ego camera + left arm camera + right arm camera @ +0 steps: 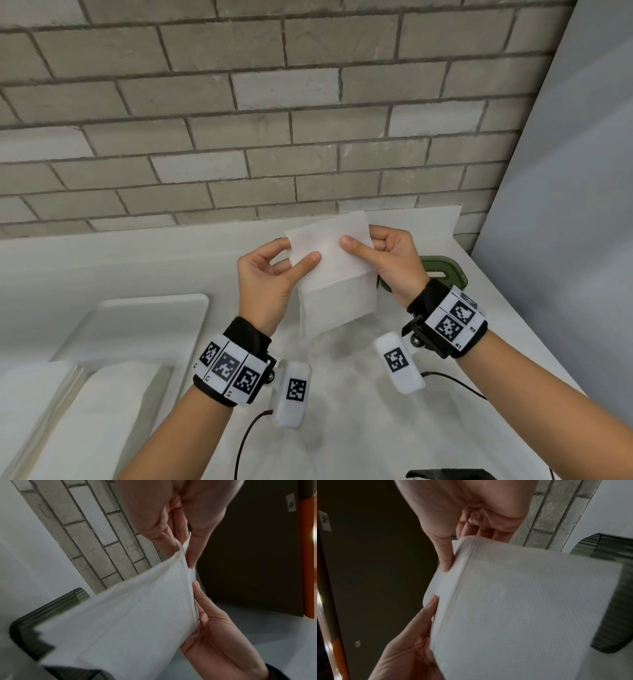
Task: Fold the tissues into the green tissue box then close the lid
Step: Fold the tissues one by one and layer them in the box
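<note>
Left hand [265, 274] and right hand [394, 260] each pinched a side of 1 tissue [334, 274], held taut above the table [342, 377] for folding | green box [442, 270] sat just behind right hand, lid apparently open.

Green tissue box [442, 270], right of centre in the head view: largely hidden behind right hand [394, 260] and tissue [334, 274]. White tissue stack [51, 421], lower left: cut off by frame edge.
</note>
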Available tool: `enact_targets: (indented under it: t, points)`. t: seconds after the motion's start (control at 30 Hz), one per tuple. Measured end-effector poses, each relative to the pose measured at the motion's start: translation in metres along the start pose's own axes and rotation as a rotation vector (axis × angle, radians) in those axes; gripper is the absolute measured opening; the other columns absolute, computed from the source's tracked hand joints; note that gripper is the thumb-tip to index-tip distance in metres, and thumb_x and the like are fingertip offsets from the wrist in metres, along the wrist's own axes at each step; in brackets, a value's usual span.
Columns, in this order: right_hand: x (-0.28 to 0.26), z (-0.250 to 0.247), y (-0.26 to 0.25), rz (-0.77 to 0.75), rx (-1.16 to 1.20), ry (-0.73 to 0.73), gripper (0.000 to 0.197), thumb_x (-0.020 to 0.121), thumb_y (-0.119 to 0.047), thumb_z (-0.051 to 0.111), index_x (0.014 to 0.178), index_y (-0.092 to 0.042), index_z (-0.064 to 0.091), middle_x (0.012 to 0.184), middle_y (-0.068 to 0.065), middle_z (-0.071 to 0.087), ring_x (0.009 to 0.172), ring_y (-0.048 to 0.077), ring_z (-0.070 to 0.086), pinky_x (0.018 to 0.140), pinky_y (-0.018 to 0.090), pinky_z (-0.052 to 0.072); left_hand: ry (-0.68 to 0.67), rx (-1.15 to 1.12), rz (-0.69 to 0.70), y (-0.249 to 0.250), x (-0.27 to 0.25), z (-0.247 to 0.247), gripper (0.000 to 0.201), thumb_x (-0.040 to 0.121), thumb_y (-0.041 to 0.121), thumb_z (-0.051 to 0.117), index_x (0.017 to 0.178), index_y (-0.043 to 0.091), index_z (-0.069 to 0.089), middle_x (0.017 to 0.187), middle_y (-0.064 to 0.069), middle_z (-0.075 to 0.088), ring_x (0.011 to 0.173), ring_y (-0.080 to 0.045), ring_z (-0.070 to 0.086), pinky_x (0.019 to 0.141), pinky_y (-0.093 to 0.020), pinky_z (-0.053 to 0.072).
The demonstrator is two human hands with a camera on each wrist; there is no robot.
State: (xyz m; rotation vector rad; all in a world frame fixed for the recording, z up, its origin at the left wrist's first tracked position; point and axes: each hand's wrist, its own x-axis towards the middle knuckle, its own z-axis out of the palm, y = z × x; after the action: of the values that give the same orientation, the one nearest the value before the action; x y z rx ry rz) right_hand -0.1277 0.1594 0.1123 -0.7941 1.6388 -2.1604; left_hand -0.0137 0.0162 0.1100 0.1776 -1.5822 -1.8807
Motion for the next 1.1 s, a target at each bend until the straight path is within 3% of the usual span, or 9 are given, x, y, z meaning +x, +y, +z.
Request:
enact_targets:
  t: [0.1,0.2,0.33,0.47,0.6,0.77,0.87,1.0,1.1]
  points:
    - [0.000,0.002,0.005,-0.040,-0.060,0.062,0.050,0.070,-0.019,0.083,0.114,-0.007,0.062,0.110,0.009,0.070,0.100,0.020,0.068,0.083,0.031,0.055,0.017,-0.013,0.010,0.000,0.000,0.002,0.027,0.075,-0.009,0.074,0.102,-0.005,0.068,0.102,-0.011,0.074,0.088,-0.028,0.074,0.076,-0.036,0.059]
    - [0.002,-0.001,0.012,0.022,-0.141,0.042,0.073,0.058,-0.024,0.089,0.120,-0.022,0.051,0.119,0.005,0.062,0.108,0.016,0.063,0.088,0.032,0.055,0.030,-0.042,0.043,-0.001,0.000,0.004,0.038,0.073,-0.010,0.074,0.107,0.004,0.064,0.110,-0.016,0.070,0.097,-0.033,0.070,0.079,-0.043,0.059]
    - [-0.003,-0.017,0.019,0.295,-0.152,-0.235,0.048,0.064,-0.002,0.084,0.109,-0.002,0.067,0.106,0.011,0.073,0.097,0.022,0.070,0.085,0.036,0.057,0.081,-0.091,0.037,-0.012,-0.002,-0.007,0.061,0.074,-0.013,0.072,0.124,0.018,0.055,0.100,-0.009,0.074,0.095,-0.024,0.071,0.078,-0.041,0.059]
    - [-0.004,-0.037,0.037,0.300,-0.372,-0.107,0.027,0.064,0.001,0.084,0.088,0.001,0.072,0.085,0.006,0.074,0.075,0.016,0.070,0.069,0.027,0.057,0.041,0.203,-0.148,-0.037,-0.001,-0.038,0.048,0.067,-0.013,0.077,0.106,0.012,0.064,0.078,0.001,0.071,0.079,-0.020,0.068,0.071,-0.035,0.057]
    - [-0.006,-0.044,0.062,0.305,-0.261,0.042,0.037,0.061,0.002,0.086,0.096,0.003,0.072,0.097,0.013,0.074,0.093,0.024,0.071,0.085,0.036,0.057,-0.188,0.450,-0.386,-0.072,-0.011,-0.049,0.034,0.061,-0.010,0.083,0.092,-0.001,0.073,0.096,-0.015,0.074,0.090,-0.029,0.071,0.082,-0.039,0.058]
    - [-0.016,-0.039,0.082,0.338,-0.185,0.070,0.030,0.063,0.007,0.082,0.090,0.002,0.071,0.094,0.013,0.074,0.088,0.024,0.070,0.084,0.035,0.056,-0.174,0.323,-0.429,-0.087,-0.016,-0.043,0.033,0.071,-0.002,0.081,0.102,0.005,0.072,0.098,-0.003,0.075,0.089,-0.012,0.072,0.078,-0.025,0.058]
    - [-0.023,-0.044,0.105,0.421,-0.233,0.034,0.032,0.060,0.008,0.084,0.080,-0.010,0.067,0.083,0.005,0.067,0.080,0.020,0.063,0.076,0.031,0.051,-0.166,0.298,-0.518,-0.104,-0.020,-0.041,0.027,0.074,0.003,0.079,0.101,0.000,0.073,0.100,-0.011,0.075,0.091,-0.023,0.072,0.081,-0.034,0.057]
    - [-0.030,-0.048,0.118,0.475,-0.281,-0.012,0.031,0.060,0.012,0.082,0.074,-0.009,0.064,0.074,0.005,0.061,0.074,0.019,0.057,0.068,0.029,0.045,-0.133,0.269,-0.605,-0.113,-0.023,-0.033,0.025,0.076,0.003,0.078,0.098,-0.007,0.071,0.097,-0.021,0.073,0.082,-0.030,0.070,0.068,-0.034,0.057]
    - [-0.021,-0.051,0.110,0.444,-0.233,0.060,0.039,0.059,0.012,0.083,0.092,0.000,0.067,0.090,0.010,0.071,0.084,0.021,0.067,0.080,0.034,0.054,-0.112,0.210,-0.549,-0.110,-0.014,-0.030,0.024,0.077,0.001,0.076,0.100,-0.005,0.072,0.096,-0.015,0.074,0.084,-0.026,0.072,0.070,-0.031,0.058]
